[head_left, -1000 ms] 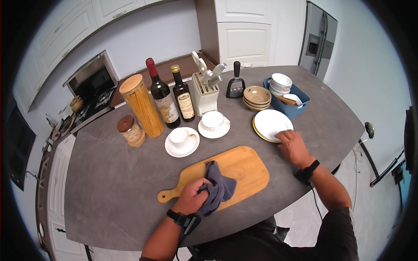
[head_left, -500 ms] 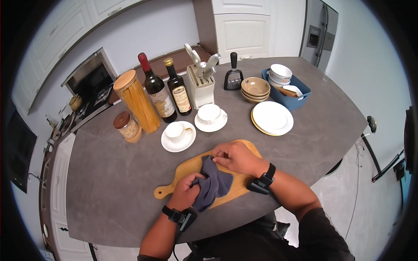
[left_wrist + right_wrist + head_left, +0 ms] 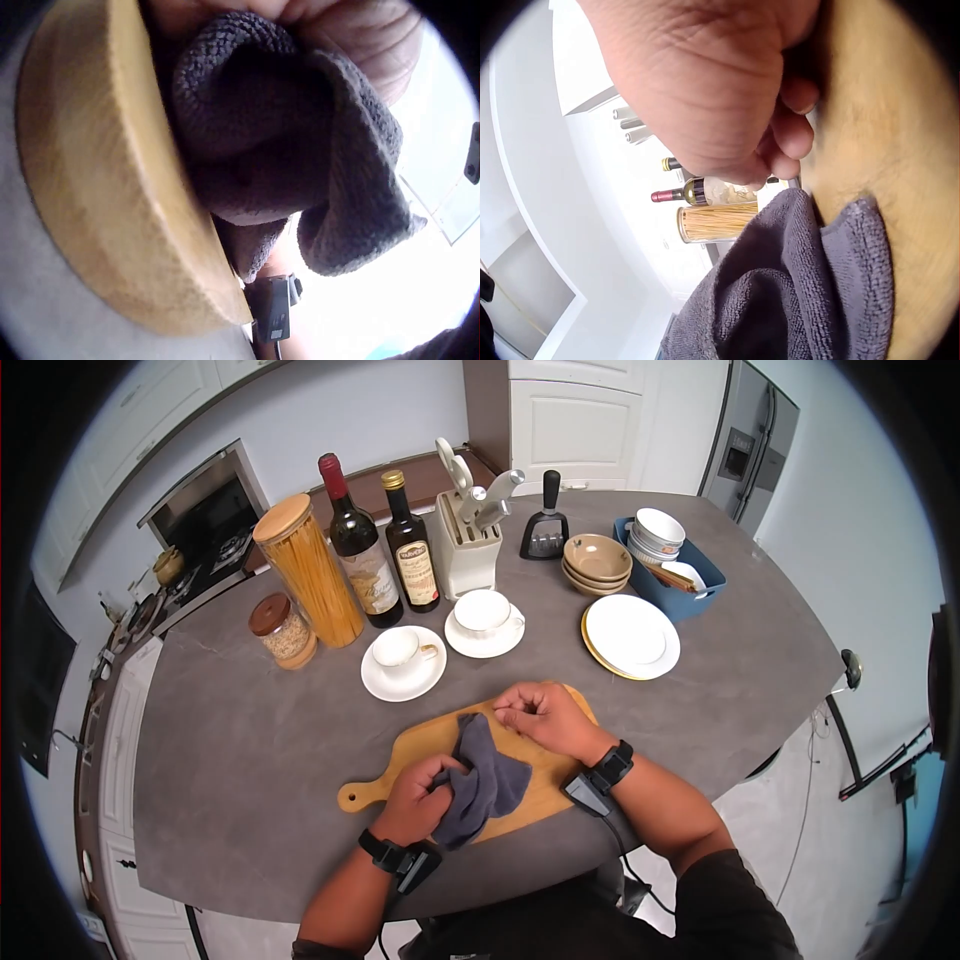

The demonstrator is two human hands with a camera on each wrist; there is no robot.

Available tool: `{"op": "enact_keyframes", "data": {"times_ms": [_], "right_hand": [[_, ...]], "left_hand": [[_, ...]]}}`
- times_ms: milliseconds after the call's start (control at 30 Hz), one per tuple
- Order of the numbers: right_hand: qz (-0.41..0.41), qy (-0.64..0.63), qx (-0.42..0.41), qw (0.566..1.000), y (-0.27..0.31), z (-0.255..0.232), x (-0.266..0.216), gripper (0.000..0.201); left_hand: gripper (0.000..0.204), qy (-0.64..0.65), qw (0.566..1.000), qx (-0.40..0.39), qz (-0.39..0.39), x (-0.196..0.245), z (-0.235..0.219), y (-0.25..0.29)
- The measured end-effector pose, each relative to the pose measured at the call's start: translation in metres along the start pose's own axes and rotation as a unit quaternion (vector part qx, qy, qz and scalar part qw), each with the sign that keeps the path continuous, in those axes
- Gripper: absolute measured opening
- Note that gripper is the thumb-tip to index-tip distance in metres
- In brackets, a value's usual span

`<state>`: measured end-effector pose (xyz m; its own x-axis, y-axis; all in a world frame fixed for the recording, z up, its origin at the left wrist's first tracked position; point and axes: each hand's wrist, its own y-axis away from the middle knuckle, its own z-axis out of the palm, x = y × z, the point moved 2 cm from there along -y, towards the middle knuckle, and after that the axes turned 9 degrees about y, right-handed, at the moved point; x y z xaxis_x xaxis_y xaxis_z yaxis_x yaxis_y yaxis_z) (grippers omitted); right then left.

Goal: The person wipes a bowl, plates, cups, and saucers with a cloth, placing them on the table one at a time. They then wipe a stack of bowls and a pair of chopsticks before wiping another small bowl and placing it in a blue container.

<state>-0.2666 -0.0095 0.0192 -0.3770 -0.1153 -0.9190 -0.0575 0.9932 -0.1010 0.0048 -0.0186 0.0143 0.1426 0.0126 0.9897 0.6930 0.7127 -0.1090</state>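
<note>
A dark grey-purple cloth (image 3: 488, 780) lies bunched on the wooden cutting board (image 3: 545, 785). My left hand (image 3: 415, 800) grips its left side, and folds of it bulge below the palm in the left wrist view. Over the far right part of the board is my right hand (image 3: 548, 718), fingers loosely curled and nothing visible in them. In the right wrist view its fingertips (image 3: 793, 142) sit close over the wood, just beyond the cloth's edge.
Two white cups on saucers (image 3: 402, 672) stand beyond the board. Behind them are a pasta jar (image 3: 318, 580), two bottles (image 3: 365, 565) and a knife block (image 3: 468, 555). Stacked plates (image 3: 632, 638), brown bowls (image 3: 598, 560) and a blue bin (image 3: 685, 600) are at right.
My right hand has left the stacked plates and come left over the cutting board, beside the cloth. My left hand keeps its grip on the cloth.
</note>
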Motion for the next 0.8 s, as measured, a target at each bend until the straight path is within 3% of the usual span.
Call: {"op": "enact_keyframes", "data": {"times_ms": [233,700,800], "right_hand": [[-0.016,-0.009,0.017,1.000,0.0007,-0.0006,-0.0008,0.012],[0.005,0.018,-0.007,1.000,-0.0017,0.0014,-0.0012,0.011],[0.006,0.027,0.020,0.999,-0.0024,0.0022,0.0057,0.012]], "left_hand": [[0.015,0.012,0.999,0.018,-0.025,-0.0008,0.0016,0.0001],[0.017,-0.037,0.998,0.033,0.031,0.0053,-0.0014,0.0032],[0.018,-0.058,0.997,0.031,0.049,0.0069,-0.0013,0.0016]]}}
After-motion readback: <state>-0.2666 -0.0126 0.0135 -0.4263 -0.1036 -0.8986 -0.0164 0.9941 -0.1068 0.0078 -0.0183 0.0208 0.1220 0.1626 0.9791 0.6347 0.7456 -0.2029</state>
